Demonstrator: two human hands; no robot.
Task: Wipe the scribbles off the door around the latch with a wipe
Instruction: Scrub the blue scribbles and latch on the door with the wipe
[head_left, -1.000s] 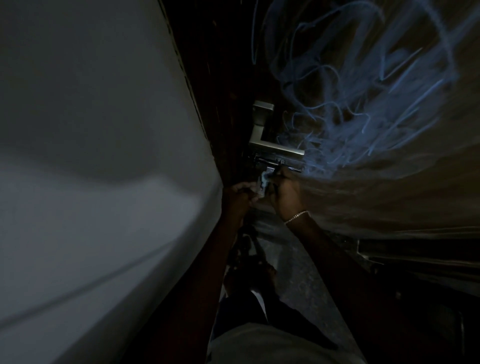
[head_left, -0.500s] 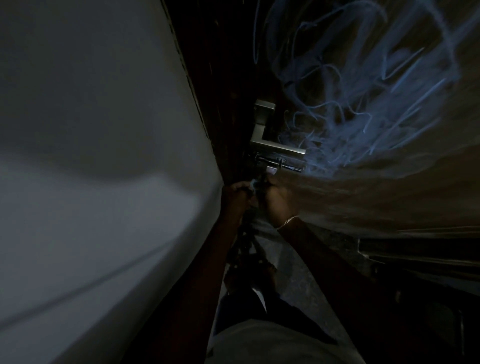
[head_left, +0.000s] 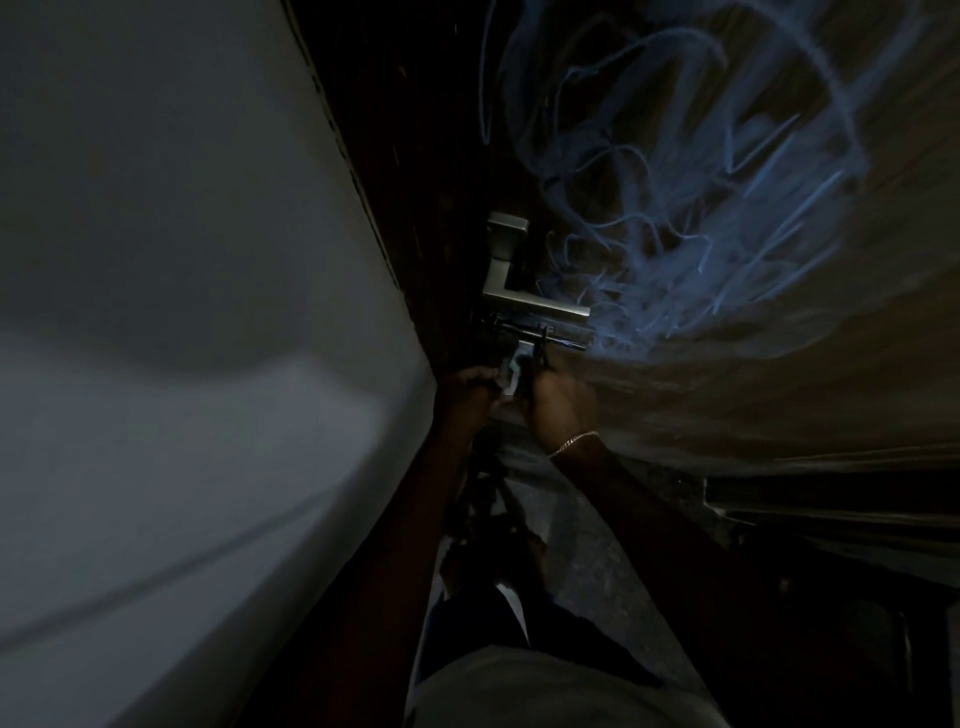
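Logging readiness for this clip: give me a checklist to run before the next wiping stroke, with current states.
1. Wipe in hand: ok, left hand grips it.
2. Right hand also holding the wipe: cannot tell, too dark.
3. Wipe touching the door: cannot tell.
4. Wipe near the latch: ok, just below it.
5. Scribbles gone: not ok, dense blue lines beside the handle.

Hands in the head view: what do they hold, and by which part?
A pale wipe, just under the latch. The left hand pinches its lower end; the right hand is against its right edge, but that grip is too dark to tell.
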